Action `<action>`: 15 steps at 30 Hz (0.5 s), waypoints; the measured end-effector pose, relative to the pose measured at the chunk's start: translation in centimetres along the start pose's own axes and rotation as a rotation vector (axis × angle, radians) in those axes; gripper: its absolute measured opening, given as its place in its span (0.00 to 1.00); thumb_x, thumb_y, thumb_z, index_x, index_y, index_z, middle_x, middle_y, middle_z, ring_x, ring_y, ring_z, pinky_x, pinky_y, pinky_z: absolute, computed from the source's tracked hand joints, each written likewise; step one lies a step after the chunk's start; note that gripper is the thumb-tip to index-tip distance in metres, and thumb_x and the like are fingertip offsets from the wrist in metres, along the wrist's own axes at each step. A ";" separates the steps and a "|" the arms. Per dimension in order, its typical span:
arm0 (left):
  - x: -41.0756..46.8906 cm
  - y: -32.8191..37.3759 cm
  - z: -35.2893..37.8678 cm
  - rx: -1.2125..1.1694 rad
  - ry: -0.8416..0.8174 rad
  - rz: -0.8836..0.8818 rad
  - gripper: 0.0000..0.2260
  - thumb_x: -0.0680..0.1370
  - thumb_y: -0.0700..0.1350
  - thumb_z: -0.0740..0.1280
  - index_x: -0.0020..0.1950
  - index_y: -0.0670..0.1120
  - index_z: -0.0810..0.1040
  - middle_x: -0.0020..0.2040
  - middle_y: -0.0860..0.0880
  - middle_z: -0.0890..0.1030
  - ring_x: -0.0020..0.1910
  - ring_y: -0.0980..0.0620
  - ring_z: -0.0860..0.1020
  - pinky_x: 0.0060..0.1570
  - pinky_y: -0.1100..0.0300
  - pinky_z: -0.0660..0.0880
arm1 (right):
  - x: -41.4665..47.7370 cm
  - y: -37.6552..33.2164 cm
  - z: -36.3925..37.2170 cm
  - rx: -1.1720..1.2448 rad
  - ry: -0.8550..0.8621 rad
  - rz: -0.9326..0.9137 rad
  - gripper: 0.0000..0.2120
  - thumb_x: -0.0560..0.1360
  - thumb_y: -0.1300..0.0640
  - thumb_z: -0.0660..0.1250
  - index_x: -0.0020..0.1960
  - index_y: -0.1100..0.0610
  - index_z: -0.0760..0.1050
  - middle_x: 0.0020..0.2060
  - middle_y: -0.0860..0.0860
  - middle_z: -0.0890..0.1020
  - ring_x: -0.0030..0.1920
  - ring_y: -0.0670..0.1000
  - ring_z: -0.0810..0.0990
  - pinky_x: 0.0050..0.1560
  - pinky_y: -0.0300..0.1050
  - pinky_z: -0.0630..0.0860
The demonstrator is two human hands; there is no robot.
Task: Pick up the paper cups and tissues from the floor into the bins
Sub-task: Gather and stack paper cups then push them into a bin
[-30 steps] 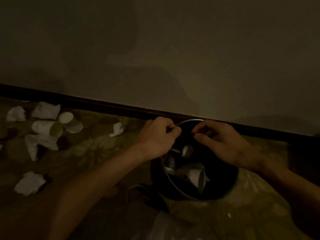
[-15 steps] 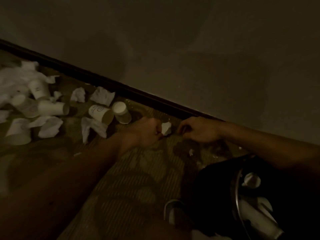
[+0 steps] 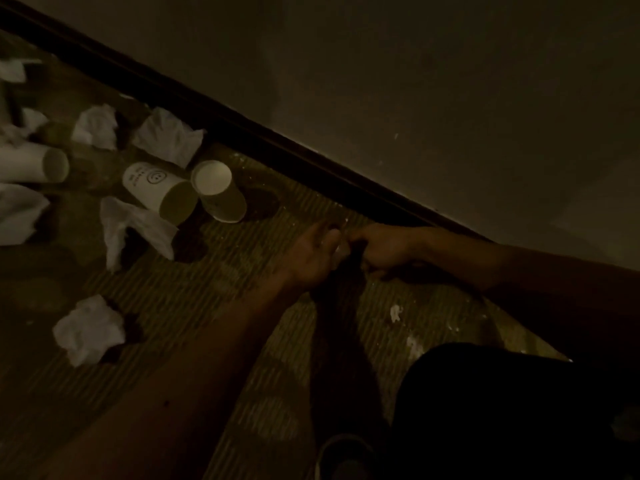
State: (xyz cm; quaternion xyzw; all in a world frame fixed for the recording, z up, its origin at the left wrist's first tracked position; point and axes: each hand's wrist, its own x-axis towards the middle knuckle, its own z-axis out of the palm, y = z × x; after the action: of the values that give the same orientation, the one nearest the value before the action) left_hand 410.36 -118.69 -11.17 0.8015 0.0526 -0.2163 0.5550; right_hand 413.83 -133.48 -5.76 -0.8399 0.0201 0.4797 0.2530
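Observation:
My left hand [image 3: 313,252] and my right hand [image 3: 382,252] meet low over the carpet near the skirting board. A small pale tissue scrap [image 3: 337,251] shows at my left fingertips, which curl round it. My right hand is a fist touching the left, and nothing shows in it. To the left lie a printed paper cup [image 3: 152,187] on its side, an upturned cup [image 3: 218,192] and a third cup [image 3: 34,166]. Crumpled tissues [image 3: 90,327] [image 3: 135,230] [image 3: 169,140] lie around them. The black bin [image 3: 491,410] is at the bottom right, its inside too dark to see.
A dark skirting board [image 3: 311,164] runs diagonally along the wall behind the hands. Small white scraps [image 3: 394,312] dot the patterned carpet near the bin. A slipper toe [image 3: 343,455] shows at the bottom edge. More tissues [image 3: 17,216] lie at the left edge.
Both hands left the bin's rim and moved left to the carpet, closing in on a small tissue. The view swung left, so the bin slid to the bottom right.

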 end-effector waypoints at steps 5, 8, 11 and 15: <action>-0.7 -1.3 1.6 -0.135 0.112 -0.231 0.26 0.80 0.62 0.60 0.29 0.49 0.78 0.24 0.57 0.79 0.26 0.62 0.77 0.33 0.62 0.72 | 1.2 0.2 0.2 0.299 -0.158 0.049 0.16 0.78 0.70 0.60 0.62 0.58 0.76 0.55 0.62 0.80 0.55 0.60 0.80 0.58 0.56 0.74; -2.5 -2.1 2.8 -0.221 0.103 -0.280 0.23 0.80 0.59 0.63 0.30 0.47 0.78 0.22 0.54 0.77 0.23 0.61 0.76 0.25 0.67 0.70 | 0.7 1.7 -0.1 0.218 -0.195 0.073 0.07 0.75 0.61 0.68 0.52 0.59 0.79 0.45 0.58 0.84 0.43 0.56 0.82 0.46 0.52 0.77; -4.5 -2.8 3.7 -0.308 0.004 -0.316 0.21 0.81 0.54 0.63 0.33 0.43 0.78 0.24 0.53 0.78 0.23 0.61 0.76 0.25 0.68 0.71 | 0.4 4.8 -0.2 -0.153 -0.084 0.109 0.09 0.70 0.56 0.74 0.39 0.62 0.80 0.29 0.54 0.81 0.27 0.51 0.78 0.31 0.44 0.74; -6.6 -2.3 4.7 -0.602 -0.084 -0.430 0.13 0.83 0.45 0.62 0.49 0.36 0.77 0.32 0.47 0.79 0.22 0.56 0.76 0.21 0.66 0.70 | 0.0 6.6 1.4 -0.425 -0.085 0.194 0.20 0.60 0.42 0.81 0.42 0.53 0.78 0.43 0.52 0.84 0.37 0.50 0.82 0.36 0.45 0.82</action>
State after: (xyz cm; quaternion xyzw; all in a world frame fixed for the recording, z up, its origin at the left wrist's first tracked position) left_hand 402.32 -121.14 -11.85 0.5634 0.2582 -0.3357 0.7094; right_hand 410.92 -138.66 -9.04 -0.8475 -0.0115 0.5302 0.0241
